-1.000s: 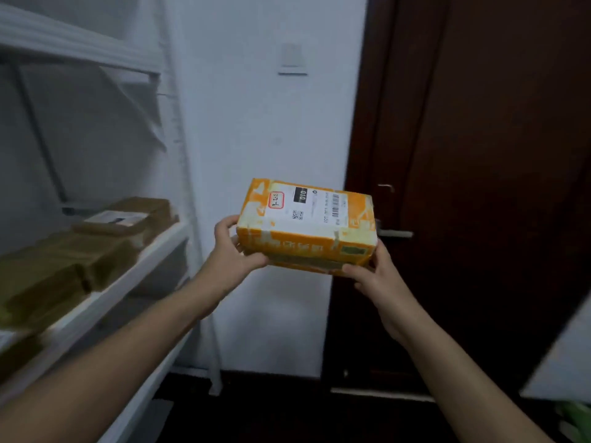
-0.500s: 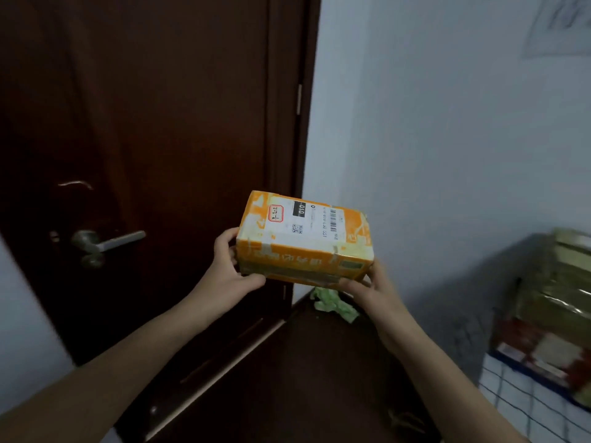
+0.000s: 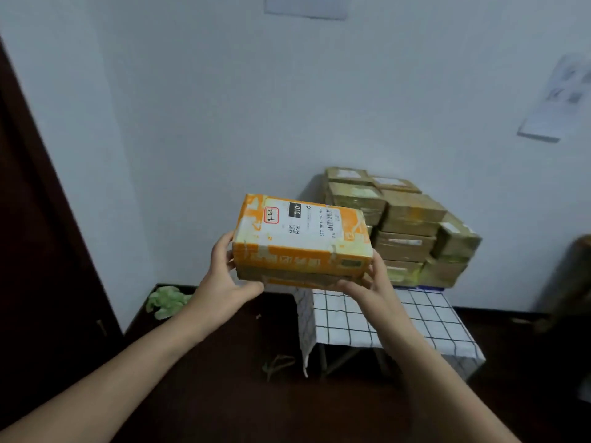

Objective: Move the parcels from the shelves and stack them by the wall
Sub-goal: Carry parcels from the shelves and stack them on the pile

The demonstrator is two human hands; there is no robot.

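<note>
1. The orange parcel (image 3: 302, 238) is held in mid-air at the centre of the frame, label up, touching nothing but the hands.
2. The left grip (image 3: 228, 276) is clamped on its left end, and the right grip (image 3: 371, 289) is clamped on its right end. Each thumb lies along the near lower edge.
3. Its long axis runs left to right across the frame, dipping a little to the right.
4. The stack of brown parcels (image 3: 412, 219) stands right of centre on the desk (image 3: 425, 318), against the wall (image 3: 287, 107). It lies beyond and to the right of the held parcel, whose right end hides part of it.
5. The right grip is nearer the stack, so the move probably goes forward and rightward, rising if the parcel is to land on top.
</note>
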